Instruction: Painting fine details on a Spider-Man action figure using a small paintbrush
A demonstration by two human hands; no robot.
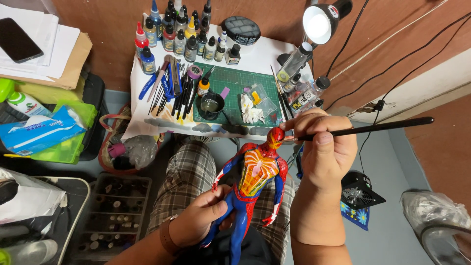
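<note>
Superhero figure (255, 181) is gripped at the legs by closed left hand (198, 221); paintbrush (363, 128), pinched in right hand (326, 147), meets the red head, so steady fine strokes are judged needed

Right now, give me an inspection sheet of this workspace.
Surface: small white-covered table bearing a green cutting mat.
Job's things: red-and-blue superhero figure; long black paintbrush, tip at the figure's head.
Clutter: rows of paint dropper bottles, loose tools, black cup.
Hands: left hand grips the figure's legs; right hand fingers pinch the paintbrush.
Cables: black cords along the wall.
Surroundings: lit desk lamp, blue tissue pack, small black fan.
</note>
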